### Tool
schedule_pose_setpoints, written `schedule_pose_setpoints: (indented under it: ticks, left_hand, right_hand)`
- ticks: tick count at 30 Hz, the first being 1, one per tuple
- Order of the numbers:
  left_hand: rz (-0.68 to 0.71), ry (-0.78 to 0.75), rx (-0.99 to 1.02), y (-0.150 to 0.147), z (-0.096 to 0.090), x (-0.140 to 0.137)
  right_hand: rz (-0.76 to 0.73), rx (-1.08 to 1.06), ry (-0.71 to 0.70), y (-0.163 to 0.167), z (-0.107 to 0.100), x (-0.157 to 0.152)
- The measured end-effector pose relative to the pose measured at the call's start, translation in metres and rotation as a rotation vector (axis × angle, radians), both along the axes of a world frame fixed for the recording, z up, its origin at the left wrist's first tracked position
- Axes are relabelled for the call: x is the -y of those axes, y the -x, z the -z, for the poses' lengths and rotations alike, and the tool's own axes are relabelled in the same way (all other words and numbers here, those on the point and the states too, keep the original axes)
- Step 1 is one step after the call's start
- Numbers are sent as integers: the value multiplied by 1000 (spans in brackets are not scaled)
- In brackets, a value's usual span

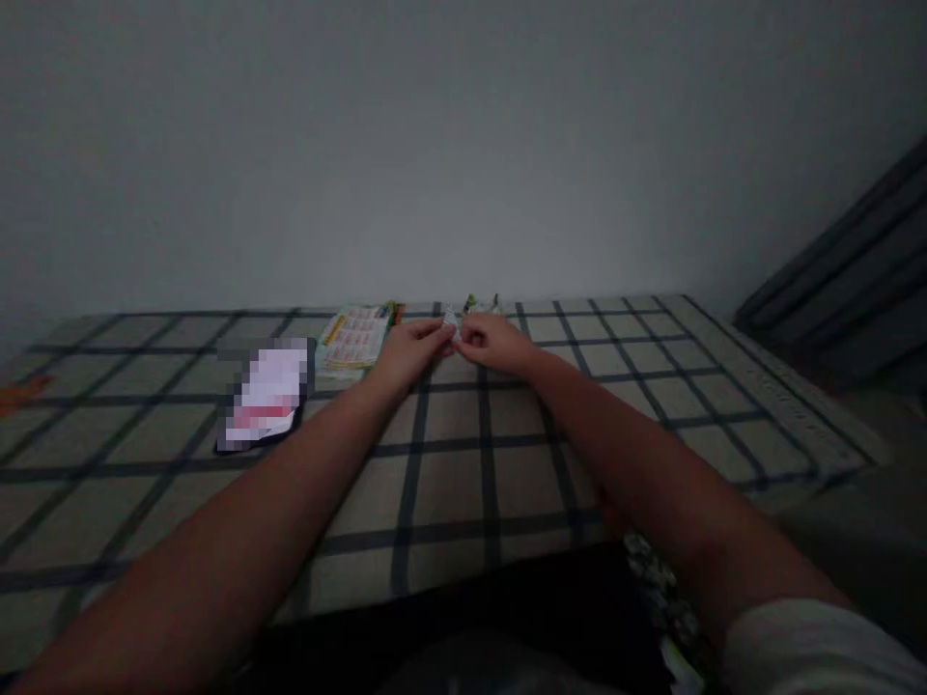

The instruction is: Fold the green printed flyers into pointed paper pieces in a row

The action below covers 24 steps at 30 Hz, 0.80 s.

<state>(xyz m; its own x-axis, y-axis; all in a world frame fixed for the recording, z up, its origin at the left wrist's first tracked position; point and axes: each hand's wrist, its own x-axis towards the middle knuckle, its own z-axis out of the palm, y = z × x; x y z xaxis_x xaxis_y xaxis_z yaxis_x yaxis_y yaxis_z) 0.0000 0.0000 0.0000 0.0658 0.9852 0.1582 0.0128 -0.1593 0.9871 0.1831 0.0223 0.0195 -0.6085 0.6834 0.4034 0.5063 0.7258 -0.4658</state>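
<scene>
Out over the far part of the checked cloth, my left hand and my right hand nearly meet. Between their fingertips stands a small whitish piece of folded paper with fine markings, its pointed top showing above my fingers. My left thumb and fingers pinch it from one side. The curled fingers of my right hand close on its other edge. My fingers hide its lower part.
Left of my hands lies a printed sheet or booklet on the checked cloth. Nearer is a dark-edged phone-like object with a blurred-out face. Greenish bits lie behind my right hand. A pale wall rises behind.
</scene>
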Motion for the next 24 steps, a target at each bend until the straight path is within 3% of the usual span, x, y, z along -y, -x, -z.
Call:
schedule_pose_setpoints:
  ticks: [7,12,17,24]
  left_hand:
    - [76,-70,-104,3,4,-2]
    - [127,-174,-283,1,4,-3]
    - [77,-186,-320,-1,5,-3]
    - [52,-380,-514,3,3,-5]
  right_hand:
    - [-5,38,-9,-3,-2,2]
    - [-18,36,-31,-5,2,-2]
    - [-18,-13,13,-8,4,-4]
    - [45,-114,60,-5,5,-5]
